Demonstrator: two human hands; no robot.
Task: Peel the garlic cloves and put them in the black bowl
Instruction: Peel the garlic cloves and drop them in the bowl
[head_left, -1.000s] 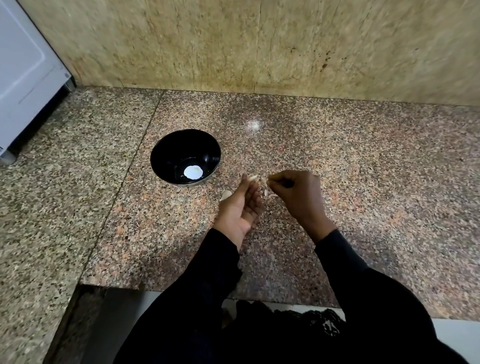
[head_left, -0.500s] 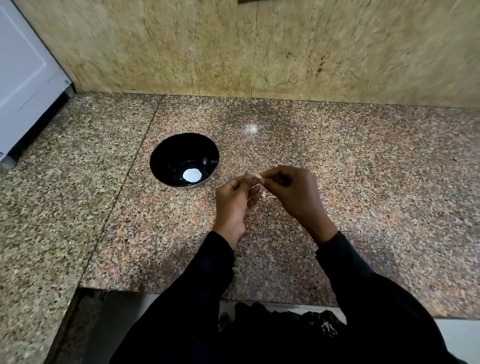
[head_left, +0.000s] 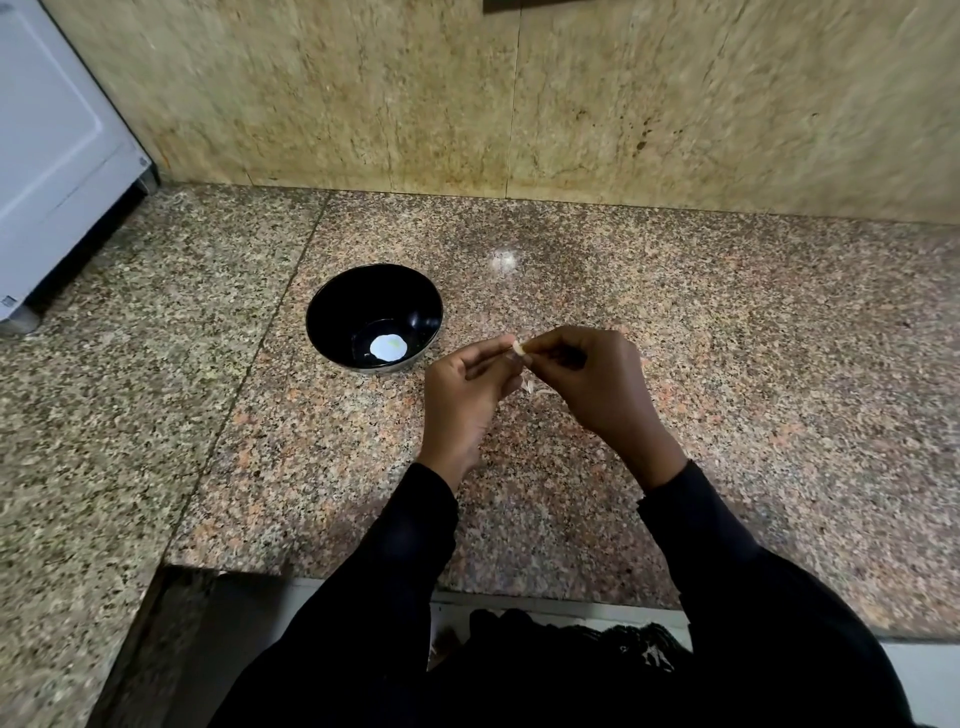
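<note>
A black bowl (head_left: 332, 306) stands on the granite counter (head_left: 727, 364), with a pale round spot showing on its bottom. Just right of it, my left hand (head_left: 462, 395) and my right hand (head_left: 597, 384) meet fingertip to fingertip above the counter. Both pinch one small pale garlic clove (head_left: 518, 347) between them. Only the tip of the clove shows; the fingers hide the remainder. A few thin scraps of garlic skin (head_left: 530, 387) lie on the counter under the hands.
A stone-tiled wall (head_left: 519, 104) closes the back of the counter. A white appliance (head_left: 47, 156) stands at the far left. The counter's front edge (head_left: 467, 577) runs below my forearms, with a step down at the lower left.
My hands were a little apart, with the left palm turned up. They have come together on the clove. The camera has tilted slightly, so the bowl sits lower in view.
</note>
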